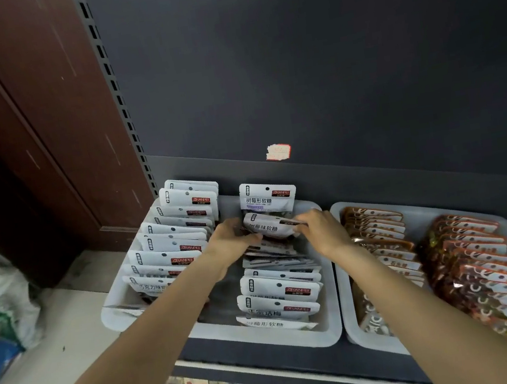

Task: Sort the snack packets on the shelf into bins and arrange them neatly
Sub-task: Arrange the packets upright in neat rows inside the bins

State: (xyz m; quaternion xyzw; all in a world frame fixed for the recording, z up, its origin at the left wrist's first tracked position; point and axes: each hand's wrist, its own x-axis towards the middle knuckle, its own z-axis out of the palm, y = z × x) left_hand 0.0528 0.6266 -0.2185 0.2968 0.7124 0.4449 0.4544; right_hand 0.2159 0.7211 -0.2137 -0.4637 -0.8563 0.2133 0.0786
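Two hands met at one white packet (pixel 271 226) over the right column of the left bin (pixel 326 279). The left hand (pixel 231 243) and the right hand (pixel 319 231) each pinched one end with curled fingers, tilting it, presumably to slot it upright behind the far packet (pixel 267 197) standing against the shelf back. Two white bins sat side by side on the shelf (pixel 269 357); each held two columns of overlapped packets, white on the left, brown in the right bin (pixel 350 324). Roughly nine white packets filled the leftmost column (pixel 168 246).
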